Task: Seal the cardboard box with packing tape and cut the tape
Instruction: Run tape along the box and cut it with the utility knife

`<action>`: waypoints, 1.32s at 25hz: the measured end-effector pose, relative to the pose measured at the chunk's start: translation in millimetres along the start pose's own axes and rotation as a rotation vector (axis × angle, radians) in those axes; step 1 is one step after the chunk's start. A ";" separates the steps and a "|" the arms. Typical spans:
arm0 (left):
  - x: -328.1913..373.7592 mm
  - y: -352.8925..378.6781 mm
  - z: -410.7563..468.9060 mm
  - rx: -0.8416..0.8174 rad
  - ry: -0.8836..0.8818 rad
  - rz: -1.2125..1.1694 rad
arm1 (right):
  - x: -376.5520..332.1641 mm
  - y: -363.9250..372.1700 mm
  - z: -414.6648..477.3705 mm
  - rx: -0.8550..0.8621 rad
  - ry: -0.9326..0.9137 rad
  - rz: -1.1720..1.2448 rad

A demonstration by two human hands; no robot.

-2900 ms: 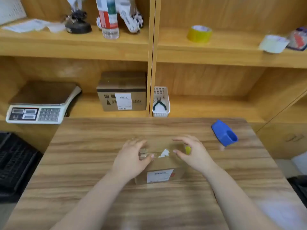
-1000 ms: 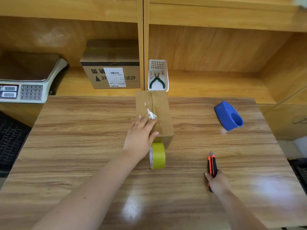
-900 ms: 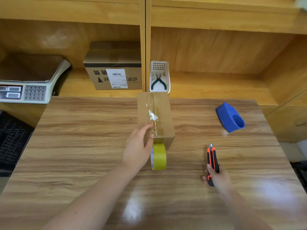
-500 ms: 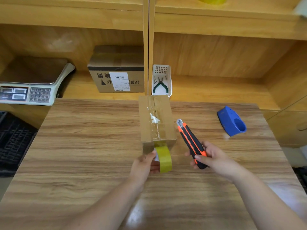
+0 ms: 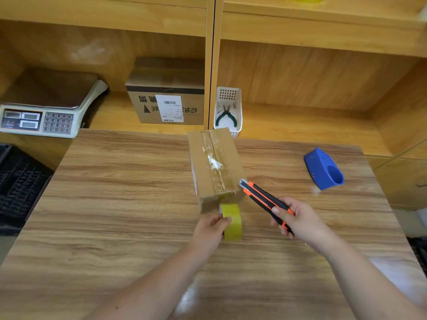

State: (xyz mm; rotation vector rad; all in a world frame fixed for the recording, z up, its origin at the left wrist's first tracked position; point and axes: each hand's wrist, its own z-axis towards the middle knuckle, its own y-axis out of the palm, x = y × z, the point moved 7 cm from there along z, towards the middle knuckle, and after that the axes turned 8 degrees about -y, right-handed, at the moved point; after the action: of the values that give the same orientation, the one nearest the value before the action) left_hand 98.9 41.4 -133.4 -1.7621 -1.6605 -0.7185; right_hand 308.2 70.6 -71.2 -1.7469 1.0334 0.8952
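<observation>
A small cardboard box (image 5: 227, 158) stands on the wooden table (image 5: 115, 204), with clear tape running along its top seam and down its near end. A yellowish tape roll (image 5: 232, 221) stands on edge just in front of the box, still joined to it by the tape. My left hand (image 5: 211, 232) grips the roll from the left. My right hand (image 5: 300, 221) holds an orange and black utility knife (image 5: 263, 198), whose tip points at the box's near right corner.
A blue tape dispenser (image 5: 323, 168) lies at the table's right. Behind the table, a shelf holds a weighing scale (image 5: 44, 112), a labelled carton (image 5: 166, 93) and a white basket (image 5: 238, 107) with green pliers. A black crate (image 5: 16, 181) sits at the left.
My right hand picked the knife up off the table and brought it to the box's near corner. My left hand left the box top and took hold of the tape roll.
</observation>
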 end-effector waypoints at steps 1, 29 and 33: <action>0.6 -4.7 -1.9 0.041 0.031 0.027 | 0.6 -2.5 0.6 0.015 0.010 -0.018; -2.4 -47.1 -15.2 0.131 -0.036 -0.043 | -23.9 30.2 -1.0 0.025 -0.512 -0.879; -4.3 -50.2 -14.3 0.141 -0.068 -0.056 | -33.8 38.2 -1.8 0.099 -0.686 -1.005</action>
State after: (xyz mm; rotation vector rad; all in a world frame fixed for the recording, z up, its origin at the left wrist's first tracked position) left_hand 48.9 29.5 -123.8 -1.6632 -1.7666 -0.5569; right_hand 260.5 68.2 -53.3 -1.4186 -0.2624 0.6536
